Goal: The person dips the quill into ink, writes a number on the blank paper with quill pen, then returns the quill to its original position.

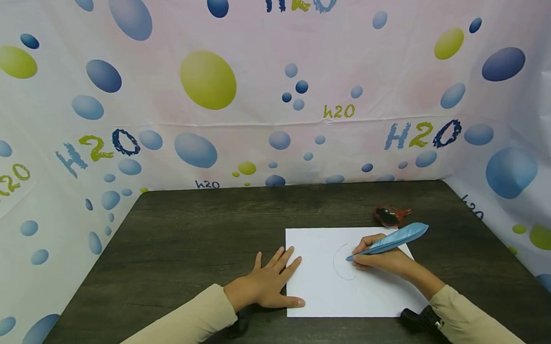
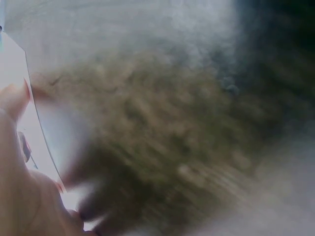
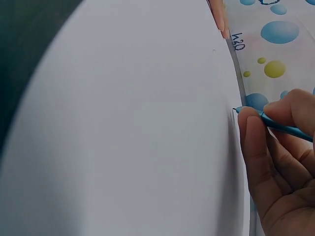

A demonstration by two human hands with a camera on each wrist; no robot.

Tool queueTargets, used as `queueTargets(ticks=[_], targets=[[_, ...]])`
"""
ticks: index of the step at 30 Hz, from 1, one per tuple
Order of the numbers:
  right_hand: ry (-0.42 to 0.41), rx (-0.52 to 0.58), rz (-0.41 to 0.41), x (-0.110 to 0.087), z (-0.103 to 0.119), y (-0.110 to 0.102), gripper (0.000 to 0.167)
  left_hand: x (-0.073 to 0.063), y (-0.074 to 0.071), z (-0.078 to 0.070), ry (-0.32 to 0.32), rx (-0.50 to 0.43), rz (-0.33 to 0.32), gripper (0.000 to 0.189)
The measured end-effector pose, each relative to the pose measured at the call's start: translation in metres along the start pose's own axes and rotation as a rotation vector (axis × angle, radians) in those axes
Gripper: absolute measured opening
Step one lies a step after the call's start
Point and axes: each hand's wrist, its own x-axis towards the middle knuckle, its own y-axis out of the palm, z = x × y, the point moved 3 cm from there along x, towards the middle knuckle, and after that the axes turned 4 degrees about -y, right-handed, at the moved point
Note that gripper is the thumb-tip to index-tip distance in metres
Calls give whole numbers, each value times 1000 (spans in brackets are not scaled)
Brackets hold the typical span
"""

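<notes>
A sheet of white paper [image 1: 319, 294] lies on the dark table, with a thin curved line, open on its right side, drawn on it. My right hand [image 1: 385, 258] rests over the sheet's right half and pinches a blue feather-shaped pen [image 1: 402, 235] near its tip. The feather end slants up to the right. In the right wrist view, thumb and fingers close round the pen's blue barrel [image 3: 290, 130], its tip at the paper. My left hand [image 1: 268, 284] lies with fingers spread across the paper's left edge; the left wrist view shows part of this hand [image 2: 29, 201] beside the paper.
A small red and black object [image 1: 391, 216] sits just behind the sheet's back right corner. The dark wood-grain table [image 1: 204, 233] runs back to a white backdrop [image 1: 250, 54] with blue and green bubbles, which also rises on both sides.
</notes>
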Motion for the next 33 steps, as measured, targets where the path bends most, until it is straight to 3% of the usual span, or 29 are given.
queueTargets(ticks=[24, 33], targets=[[-82, 51, 66, 6, 6, 20, 15, -1, -1, -1, -5, 0, -3, 93], [-68, 40, 82, 6, 7, 23, 15, 0, 0, -1, -6, 1, 1, 94]])
